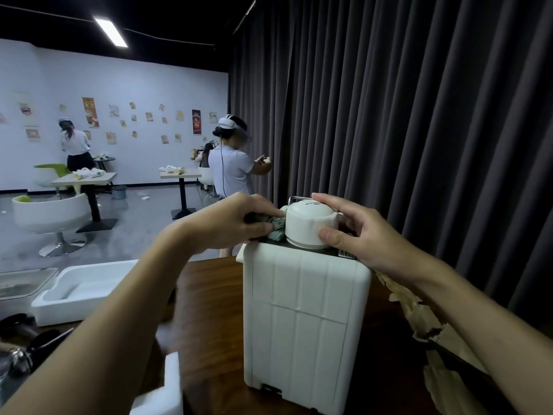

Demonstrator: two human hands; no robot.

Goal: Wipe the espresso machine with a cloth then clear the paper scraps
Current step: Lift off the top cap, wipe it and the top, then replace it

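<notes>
The white espresso machine (pixel 305 319) stands on a dark wooden table (pixel 209 295) with its ribbed back facing me. On its top sits an upturned white cup (pixel 309 223). My left hand (pixel 236 223) presses a greenish patterned cloth (pixel 273 227) against the machine's top, just left of the cup. Fingers and thumb of my right hand (pixel 356 232) grip the cup from the right. Crumpled brown paper scraps (pixel 425 322) lie on the table to the right of the machine.
White foam packing trays (pixel 83 290) sit at the left and a foam piece (pixel 167 390) at the front. Dark metal tools (pixel 33 345) lie at the far left. A dark curtain (pixel 419 115) hangs behind. People, tables and chairs stand further back.
</notes>
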